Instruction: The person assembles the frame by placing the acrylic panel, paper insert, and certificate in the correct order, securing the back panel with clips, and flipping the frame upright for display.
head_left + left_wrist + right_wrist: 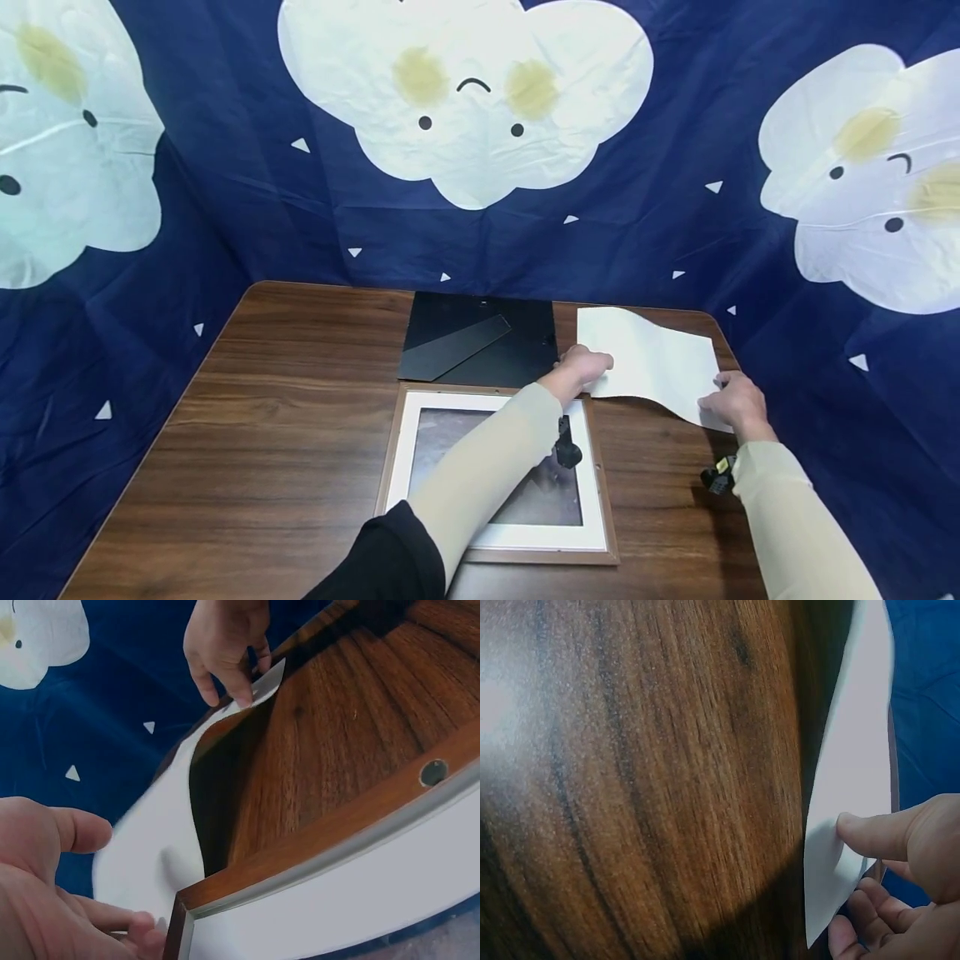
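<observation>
A white sheet of paper (652, 354) lies wavy at the back right of the table. My right hand (738, 404) pinches its right end, thumb (874, 834) on top and fingers below. At the sheet's left end is my left hand (583, 371), its thumb spread away from the fingers (142, 934), which are at the paper's edge beside the frame corner; whether they touch it is unclear. Under my left forearm lies a wooden picture frame (611, 533) with a white mat (540, 536) and a dark picture, partly hidden by the arm.
A black backing board (525, 333) with a stand leg (465, 346) lies behind the frame, near the table's back edge. Brown wood-grain table (247, 433) extends to the left. Dark blue cloth (600, 258) with cloud prints surrounds the table's back and sides.
</observation>
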A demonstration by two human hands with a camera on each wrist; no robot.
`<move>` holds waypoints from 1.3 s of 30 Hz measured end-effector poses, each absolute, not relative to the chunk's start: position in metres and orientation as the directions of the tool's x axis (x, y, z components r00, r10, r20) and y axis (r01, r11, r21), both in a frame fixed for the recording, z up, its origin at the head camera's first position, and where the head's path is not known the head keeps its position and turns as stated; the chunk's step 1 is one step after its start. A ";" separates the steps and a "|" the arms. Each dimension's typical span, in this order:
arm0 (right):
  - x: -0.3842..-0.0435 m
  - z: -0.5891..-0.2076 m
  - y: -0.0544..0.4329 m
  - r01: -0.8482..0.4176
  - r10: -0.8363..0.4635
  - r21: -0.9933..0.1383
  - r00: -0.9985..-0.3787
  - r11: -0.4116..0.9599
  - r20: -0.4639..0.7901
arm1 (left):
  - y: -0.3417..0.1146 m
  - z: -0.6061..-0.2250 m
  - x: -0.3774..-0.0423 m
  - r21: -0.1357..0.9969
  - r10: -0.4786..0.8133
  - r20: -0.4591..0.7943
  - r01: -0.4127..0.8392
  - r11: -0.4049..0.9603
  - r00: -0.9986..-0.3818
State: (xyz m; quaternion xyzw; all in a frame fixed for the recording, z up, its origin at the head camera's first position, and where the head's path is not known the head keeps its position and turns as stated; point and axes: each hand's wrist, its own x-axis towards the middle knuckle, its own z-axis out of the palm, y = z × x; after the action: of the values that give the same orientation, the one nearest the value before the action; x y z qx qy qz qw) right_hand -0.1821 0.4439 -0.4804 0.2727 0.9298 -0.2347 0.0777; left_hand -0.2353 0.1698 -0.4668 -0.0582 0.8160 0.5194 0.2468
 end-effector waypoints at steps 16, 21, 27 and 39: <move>-0.181 -0.483 0.446 0.526 0.448 -0.444 -0.850 0.725 -0.276 | 0.192 -0.467 -0.236 0.888 0.243 -0.455 -0.417 0.192 -0.857; -0.181 -0.484 0.446 0.515 0.438 -0.442 -0.857 0.734 -0.271 | 0.193 -0.465 -0.237 0.876 0.249 -0.479 -0.476 0.076 -0.842; -0.182 -0.485 0.446 0.530 0.442 -0.448 -0.848 0.720 -0.293 | 0.184 -0.471 -0.242 0.862 0.201 -0.506 -0.501 0.077 -0.839; -0.182 -0.479 0.443 0.483 0.415 -0.420 -0.876 0.769 -0.247 | 0.166 -0.476 -0.251 0.874 0.153 -0.479 -0.453 0.175 -0.865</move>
State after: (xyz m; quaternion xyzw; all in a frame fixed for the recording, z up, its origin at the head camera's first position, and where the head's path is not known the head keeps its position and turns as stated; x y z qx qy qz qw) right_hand -0.1821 0.4429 -0.4787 0.2393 0.9378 -0.2416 0.0702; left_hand -0.2508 0.1661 -0.4755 -0.1032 0.7283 0.6339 0.2389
